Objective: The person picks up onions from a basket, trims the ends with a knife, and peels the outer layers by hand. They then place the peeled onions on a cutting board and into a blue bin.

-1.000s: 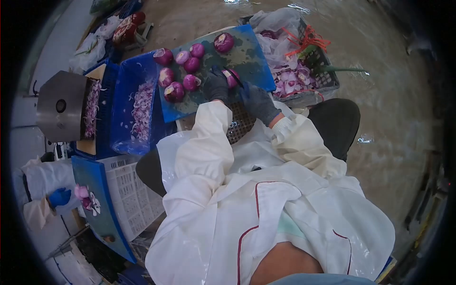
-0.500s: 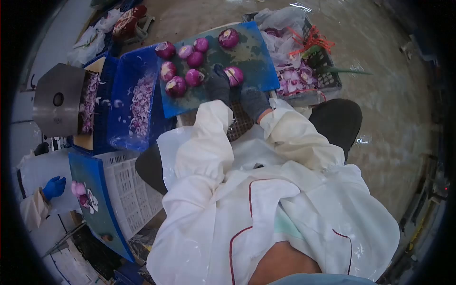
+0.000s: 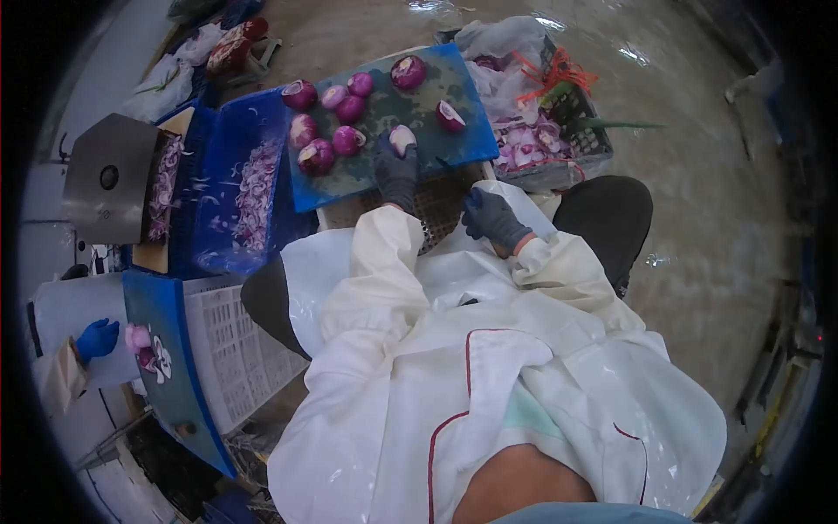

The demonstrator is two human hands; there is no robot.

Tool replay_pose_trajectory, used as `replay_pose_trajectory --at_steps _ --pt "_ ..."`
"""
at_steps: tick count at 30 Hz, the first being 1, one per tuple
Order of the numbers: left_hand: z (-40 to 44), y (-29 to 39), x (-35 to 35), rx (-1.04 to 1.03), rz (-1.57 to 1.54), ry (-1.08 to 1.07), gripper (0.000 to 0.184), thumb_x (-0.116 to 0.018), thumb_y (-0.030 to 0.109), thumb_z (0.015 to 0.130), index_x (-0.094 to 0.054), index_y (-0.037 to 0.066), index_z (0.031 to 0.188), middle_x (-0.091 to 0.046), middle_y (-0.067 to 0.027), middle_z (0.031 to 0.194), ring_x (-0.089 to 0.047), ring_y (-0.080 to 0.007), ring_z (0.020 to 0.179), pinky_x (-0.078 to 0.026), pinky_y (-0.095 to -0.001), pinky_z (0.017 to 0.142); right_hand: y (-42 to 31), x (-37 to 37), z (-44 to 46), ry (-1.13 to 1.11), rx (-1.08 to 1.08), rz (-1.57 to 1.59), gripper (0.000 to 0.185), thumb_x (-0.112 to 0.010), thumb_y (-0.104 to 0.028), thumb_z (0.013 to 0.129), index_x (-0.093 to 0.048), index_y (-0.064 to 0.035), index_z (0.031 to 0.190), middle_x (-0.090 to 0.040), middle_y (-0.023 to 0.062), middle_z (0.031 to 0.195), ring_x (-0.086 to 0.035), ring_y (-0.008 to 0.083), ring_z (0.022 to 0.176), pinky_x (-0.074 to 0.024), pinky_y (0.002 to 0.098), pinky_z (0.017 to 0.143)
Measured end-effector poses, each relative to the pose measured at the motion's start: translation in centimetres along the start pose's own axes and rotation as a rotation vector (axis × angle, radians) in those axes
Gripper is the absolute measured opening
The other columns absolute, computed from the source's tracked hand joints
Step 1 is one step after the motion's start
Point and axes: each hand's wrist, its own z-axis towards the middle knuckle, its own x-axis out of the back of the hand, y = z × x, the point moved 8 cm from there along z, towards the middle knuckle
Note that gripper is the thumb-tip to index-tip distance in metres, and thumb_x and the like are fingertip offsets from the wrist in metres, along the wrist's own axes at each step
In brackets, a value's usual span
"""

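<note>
My left hand (image 3: pixel 395 175), in a dark grey glove, is closed around a cut onion half (image 3: pixel 402 140) above the near part of the blue-edged cutting board (image 3: pixel 401 107). The other onion half (image 3: pixel 450 116) lies on the board to the right, its pale cut face showing. My right hand (image 3: pixel 494 218), also gloved, is closed near my apron, off the board's near edge. A thin dark blade of a knife (image 3: pixel 443 163) seems to reach from it toward the board; its handle is hidden. Several peeled red onions (image 3: pixel 349 110) sit at the board's left and back.
Left of the board stands a blue bin (image 3: pixel 218 210) with sliced onion, beside a metal slicer (image 3: pixel 109 179). A black crate (image 3: pixel 602 148) with onion pieces and plastic bags is at right. A co-worker's blue-gloved hand (image 3: pixel 98 339) is near another cutting board (image 3: pixel 179 375).
The onion by my hands has come apart into two halves. My left hand has lifted one half; the other lies farther right. My right hand has drawn back toward my apron.
</note>
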Motion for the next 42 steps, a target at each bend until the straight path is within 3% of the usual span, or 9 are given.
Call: replay_pose_trajectory --at_steps 5,9,14,22,28,30,34,36,42 --pt "1.4 -2.4 -1.2 0.463 -0.796 -0.219 0.044 -0.065 0.004 0.079 -0.054 -0.001 0.121 -0.063 -0.0094 0.106 -0.063 -0.02 0.091 -0.054 -0.0328 0.077 0.1 1.9 2.4 0.113 0.3 0.297 0.025 -0.054 -0.026 0.094 -0.061 -0.0056 0.105 -0.067 0.0122 0.073 -0.065 0.0239 0.059 -0.0519 0.0346 0.058" --pt "-0.1 3.3 -0.5 0.393 -1.271 -0.474 0.051 -0.068 0.003 0.077 -0.05 0.002 0.125 -0.057 -0.0096 0.116 -0.06 -0.0197 0.097 -0.055 -0.0353 0.081 -8.8 4.1 -2.4 0.014 0.296 0.507 0.026 -0.052 -0.024 0.096 -0.062 -0.0071 0.114 -0.068 0.0076 0.077 -0.063 0.0168 0.057 -0.0498 0.0295 0.054" --pt "-2.2 10.6 2.3 0.104 -0.848 -0.471 0.057 -0.072 0.002 0.075 -0.049 0.006 0.127 -0.056 -0.0082 0.116 -0.058 -0.019 0.104 -0.053 -0.0324 0.085 -12.2 5.1 -4.1 -0.063 0.281 0.449 0.023 -0.051 -0.023 0.097 -0.063 -0.0077 0.11 -0.068 0.0046 0.075 -0.061 0.0115 0.055 -0.0481 0.0268 0.049" --pt "-2.3 9.7 -0.5 -0.214 -0.418 -0.455 0.058 -0.072 0.007 0.077 -0.048 0.005 0.129 -0.059 -0.0079 0.117 -0.058 -0.0181 0.104 -0.051 -0.0312 0.085 -10.8 5.7 -3.8 -0.034 0.187 0.42 0.024 -0.051 -0.025 0.097 -0.064 -0.0057 0.101 -0.067 0.0061 0.071 -0.062 0.0129 0.055 -0.0491 0.0278 0.05" --pt "-3.9 13.7 -0.6 0.021 -0.505 -0.772 0.046 -0.072 0.012 0.078 -0.056 0.004 0.121 -0.062 -0.0073 0.112 -0.06 -0.0177 0.098 -0.051 -0.0309 0.082 -10.8 6.5 -4.8 -0.134 0.122 0.386 0.025 -0.052 -0.025 0.096 -0.063 -0.0035 0.103 -0.066 0.0058 0.07 -0.063 0.0143 0.056 -0.0512 0.03 0.053" --pt "-2.9 13.8 -1.5 -0.114 -0.425 -0.692 0.041 -0.068 0.006 0.075 -0.06 0.005 0.115 -0.063 -0.0098 0.108 -0.062 -0.02 0.093 -0.052 -0.0318 0.078 -10.2 6.8 -4.9 -0.15 0.126 0.523 0.025 -0.052 -0.024 0.096 -0.062 -0.0028 0.105 -0.066 0.0054 0.069 -0.063 0.0145 0.057 -0.0516 0.0313 0.055" --pt "-1.7 16.7 -1.6 0.114 -0.76 -0.613 0.038 -0.068 0.0 0.075 -0.062 0.006 0.112 -0.064 -0.0089 0.106 -0.063 -0.0174 0.089 -0.054 -0.0292 0.071 -9.0 10.9 -3.9 0.404 0.502 0.191 0.028 -0.057 -0.019 0.091 -0.06 -0.0066 0.116 -0.067 0.0121 0.081 -0.064 0.0223 0.064 -0.0515 0.035 0.059" --pt "-0.6 16.0 -2.7 -0.003 -0.704 -0.547 0.039 -0.07 0.0 0.076 -0.062 0.008 0.113 -0.064 -0.0075 0.102 -0.063 -0.016 0.082 -0.055 -0.0283 0.063 -11.3 12.6 -6.3 0.725 0.779 -0.201 0.036 -0.059 -0.015 0.088 -0.058 -0.0099 0.124 -0.065 0.0146 0.085 -0.064 0.027 0.066 -0.0509 0.0379 0.059" --pt "-0.5 16.7 -4.4 0.135 -0.677 -0.577 0.037 -0.072 0.004 0.076 -0.062 0.009 0.111 -0.065 -0.0056 0.094 -0.062 -0.0155 0.075 -0.053 -0.028 0.059 -12.2 12.3 -6.7 0.666 0.649 -0.496 0.053 -0.059 -0.009 0.084 -0.05 -0.0185 0.135 -0.063 0.0134 0.088 -0.062 0.03 0.073 -0.0502 0.0402 0.065"
